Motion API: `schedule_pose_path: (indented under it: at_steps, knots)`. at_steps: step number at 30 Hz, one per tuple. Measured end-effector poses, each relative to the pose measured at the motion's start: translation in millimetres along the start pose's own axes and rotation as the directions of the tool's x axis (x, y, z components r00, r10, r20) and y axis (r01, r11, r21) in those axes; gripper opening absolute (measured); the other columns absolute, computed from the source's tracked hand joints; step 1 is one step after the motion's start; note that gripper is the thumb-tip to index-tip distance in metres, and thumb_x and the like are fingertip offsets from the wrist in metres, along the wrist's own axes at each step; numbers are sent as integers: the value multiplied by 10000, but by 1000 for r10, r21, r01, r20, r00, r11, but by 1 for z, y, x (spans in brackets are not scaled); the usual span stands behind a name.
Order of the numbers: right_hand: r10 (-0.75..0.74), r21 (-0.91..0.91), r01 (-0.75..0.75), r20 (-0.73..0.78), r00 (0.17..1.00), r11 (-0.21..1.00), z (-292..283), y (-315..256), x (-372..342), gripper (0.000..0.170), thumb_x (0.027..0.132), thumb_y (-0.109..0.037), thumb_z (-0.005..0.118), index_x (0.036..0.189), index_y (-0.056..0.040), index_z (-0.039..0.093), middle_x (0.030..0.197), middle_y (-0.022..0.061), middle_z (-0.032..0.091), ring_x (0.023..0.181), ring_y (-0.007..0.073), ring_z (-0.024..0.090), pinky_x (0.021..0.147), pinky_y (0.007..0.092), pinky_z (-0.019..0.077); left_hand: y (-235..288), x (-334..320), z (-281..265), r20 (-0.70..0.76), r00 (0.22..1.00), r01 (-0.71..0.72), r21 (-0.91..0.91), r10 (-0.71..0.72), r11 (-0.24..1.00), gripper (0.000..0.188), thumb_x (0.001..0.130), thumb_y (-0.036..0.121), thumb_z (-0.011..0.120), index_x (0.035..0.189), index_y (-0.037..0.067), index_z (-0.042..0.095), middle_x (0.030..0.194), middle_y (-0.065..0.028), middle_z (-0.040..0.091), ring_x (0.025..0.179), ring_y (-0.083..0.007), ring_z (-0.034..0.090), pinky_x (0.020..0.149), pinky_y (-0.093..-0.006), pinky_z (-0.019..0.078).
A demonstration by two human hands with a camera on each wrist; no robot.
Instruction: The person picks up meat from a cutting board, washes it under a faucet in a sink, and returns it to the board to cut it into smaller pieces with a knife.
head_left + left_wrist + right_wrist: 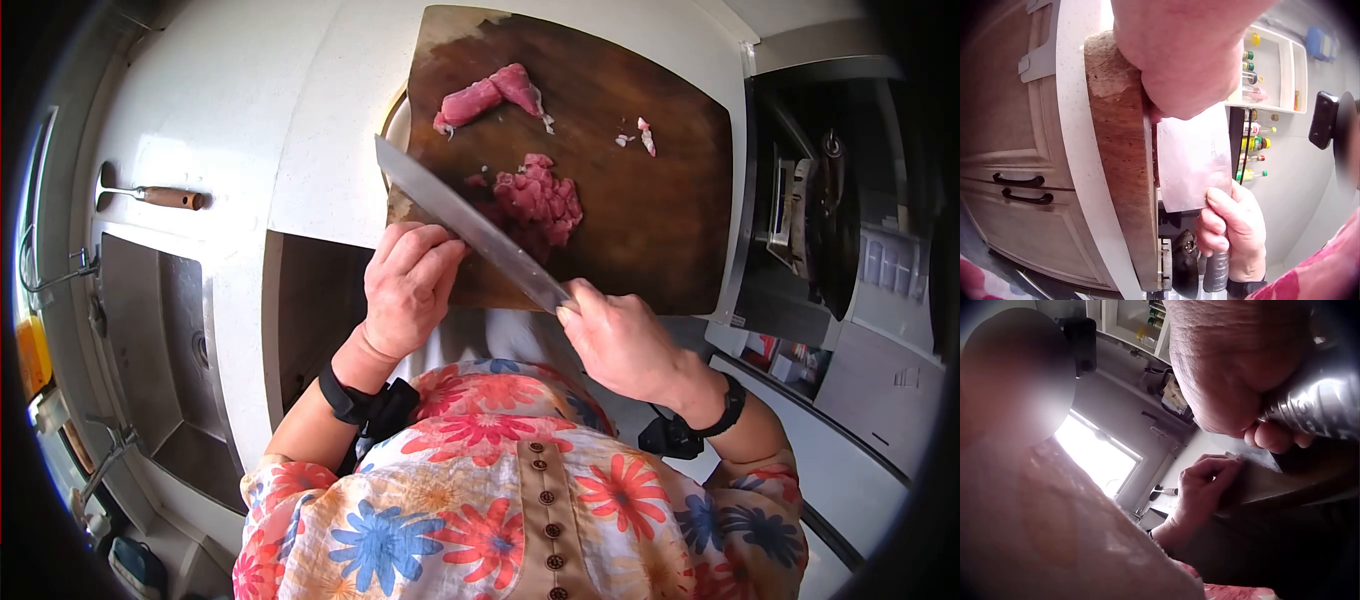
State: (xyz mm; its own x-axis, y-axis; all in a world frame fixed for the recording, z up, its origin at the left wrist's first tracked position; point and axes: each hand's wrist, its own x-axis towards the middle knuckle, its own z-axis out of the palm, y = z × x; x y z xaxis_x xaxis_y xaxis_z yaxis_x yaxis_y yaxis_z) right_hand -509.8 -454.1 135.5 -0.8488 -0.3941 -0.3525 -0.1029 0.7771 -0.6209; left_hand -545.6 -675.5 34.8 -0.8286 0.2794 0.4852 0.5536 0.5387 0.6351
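Note:
My right hand (pixel 630 340) grips the ribbed metal handle of a cleaver (pixel 470 230), whose broad blade (pixel 1194 162) slants across the near left part of a dark wooden cutting board (pixel 640 210). Bent fingers of my left hand (pixel 412 285) lie right against the blade at the board's near left edge; I cannot tell what is under those fingertips. Just beyond the blade is a heap of sliced raw red meat (pixel 538 200). Farther back on the board lie larger meat chunks (pixel 490 95). White and pink scraps (pixel 645 135) sit toward the right.
A wooden-handled tool (pixel 165 197) lies on the white counter (pixel 330 130) at left, above a steel sink (pixel 160 340). Under the board's left edge shows a pale round rim (pixel 398 135). A dark stove area (pixel 810 200) borders the right. Bottles (pixel 1250 144) stand beyond the cleaver.

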Motion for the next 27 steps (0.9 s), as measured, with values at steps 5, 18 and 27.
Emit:
schedule_pose_path:
  at_steps: [5,18,27]
  knots:
    - [-100,63,102,-30,995,993,11,-2,32,142,910,-97,506,868,26,449,616,219,579,595,409,602,524,479,476,1,1,-2,5,1000,-22,8,22,1000,242,654,-54,718,869,45,665,904,-68,612,821,-253,591,690,-330,502]
    - [-38,63,39,-16,999,997,3,8,2,152,921,-94,516,888,26,429,612,215,559,606,404,594,521,473,465,1,-1,-2,5,1000,1,11,-1,1000,210,699,-50,731,873,55,679,880,-64,622,809,-247,599,681,-318,505]
    - [-74,160,70,22,997,985,4,6,22,164,915,-95,514,845,32,438,618,236,559,616,427,590,526,488,454,-1,-2,-3,3,1000,-26,12,25,1000,224,668,-51,716,864,41,661,902,-73,616,826,-259,597,687,-335,504]
